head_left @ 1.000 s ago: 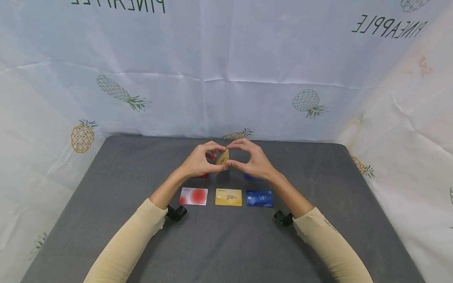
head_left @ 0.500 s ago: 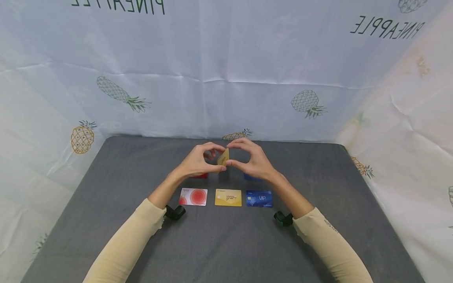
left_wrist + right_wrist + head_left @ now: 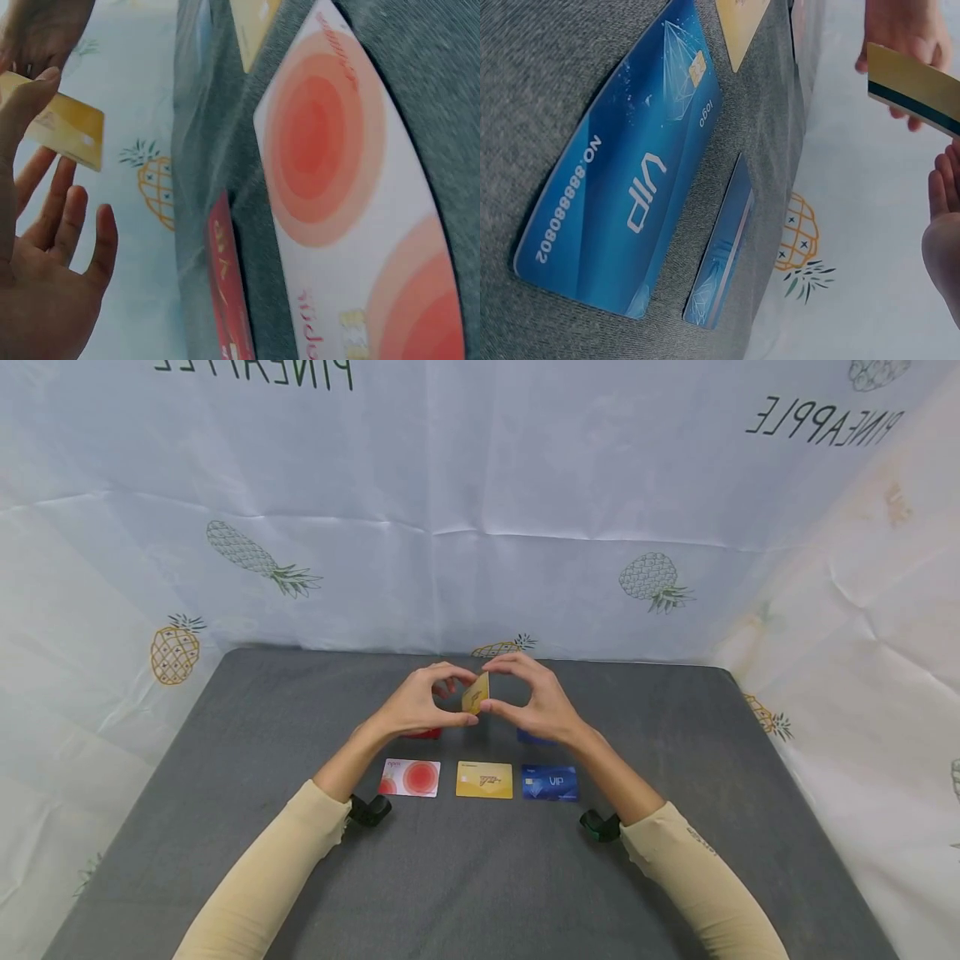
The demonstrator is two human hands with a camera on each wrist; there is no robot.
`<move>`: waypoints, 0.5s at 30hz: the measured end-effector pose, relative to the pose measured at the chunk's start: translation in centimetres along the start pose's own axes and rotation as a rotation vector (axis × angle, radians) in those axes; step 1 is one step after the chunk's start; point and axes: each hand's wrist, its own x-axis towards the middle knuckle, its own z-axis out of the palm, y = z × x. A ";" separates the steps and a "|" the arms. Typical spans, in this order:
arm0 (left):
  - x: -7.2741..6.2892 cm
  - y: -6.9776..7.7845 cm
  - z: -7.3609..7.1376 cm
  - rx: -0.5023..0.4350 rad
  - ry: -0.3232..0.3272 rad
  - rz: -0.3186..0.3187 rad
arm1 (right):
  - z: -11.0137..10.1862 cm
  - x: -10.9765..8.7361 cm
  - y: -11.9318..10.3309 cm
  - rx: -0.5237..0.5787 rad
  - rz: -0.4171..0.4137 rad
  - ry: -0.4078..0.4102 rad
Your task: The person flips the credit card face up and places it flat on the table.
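Note:
Between my two hands, raised above the far half of the table, a gold card [image 3: 476,695] stands on edge. The left hand [image 3: 415,703] has its thumb and index finger at the card's left part. My right hand [image 3: 546,703] pinches its right edge with thumb and fingertips. In the left wrist view, a thumb lies over the gold card [image 3: 79,131], and the other fingers are spread. The right wrist view shows a dark stripe on the back of the gold card [image 3: 907,79].
A near row on the grey table [image 3: 480,893] holds a white-and-red card [image 3: 410,777], another gold card [image 3: 483,779] and a blue VIP card [image 3: 551,782]. Behind them, partly hidden by the hands, lie a red card [image 3: 425,734] and a blue card [image 3: 534,737]. A pineapple-print curtain [image 3: 450,585] hangs behind.
The raised gold card has shifted slightly right and up, turning its front a little more toward the head camera. The left thumb tip has moved slightly left; the cards on the table have stayed put.

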 end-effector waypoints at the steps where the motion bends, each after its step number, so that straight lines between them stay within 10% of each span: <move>1: 0.0 -0.1 0.0 0.010 -0.001 -0.006 | 0.0 0.0 0.0 -0.002 -0.002 0.005; 15: -0.1 -0.4 -0.2 0.084 0.027 -0.022 | -0.6 -0.2 0.1 -0.006 0.054 0.000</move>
